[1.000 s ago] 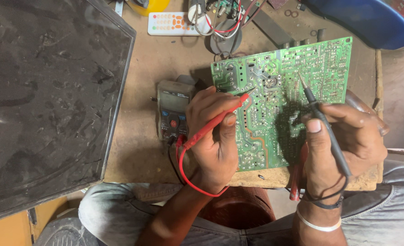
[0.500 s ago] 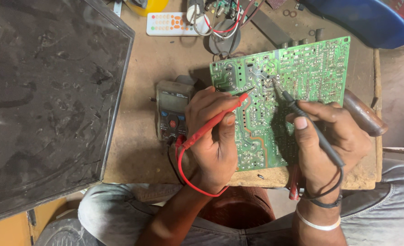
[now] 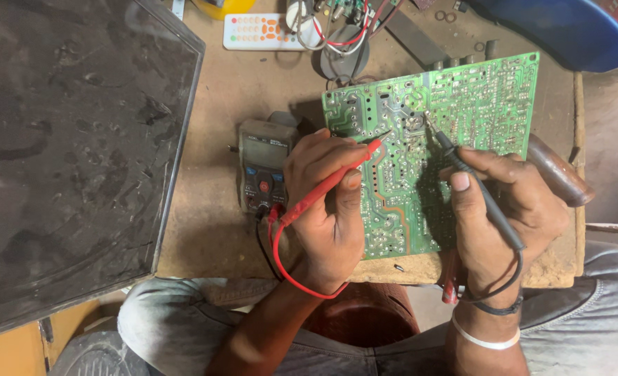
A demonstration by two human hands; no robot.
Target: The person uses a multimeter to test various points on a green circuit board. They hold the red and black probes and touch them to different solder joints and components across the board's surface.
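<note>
Left hand point(image 3: 330, 202) pinches the red probe point(image 3: 330, 182); right hand point(image 3: 511, 202) pinches the black probe point(image 3: 477, 188), tips at 12 o'clock on the board point(image 3: 476, 90), probably thin, stiff, fragile: edge-hold only.

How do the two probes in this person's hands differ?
The red probe is in the left hand; the black probe is in the right hand. The red one slants up to the right, the black one up to the left. Both tips rest on the green board.

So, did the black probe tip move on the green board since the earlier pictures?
Yes. The black probe tip moved left across the green circuit board, toward the red probe tip.
</note>
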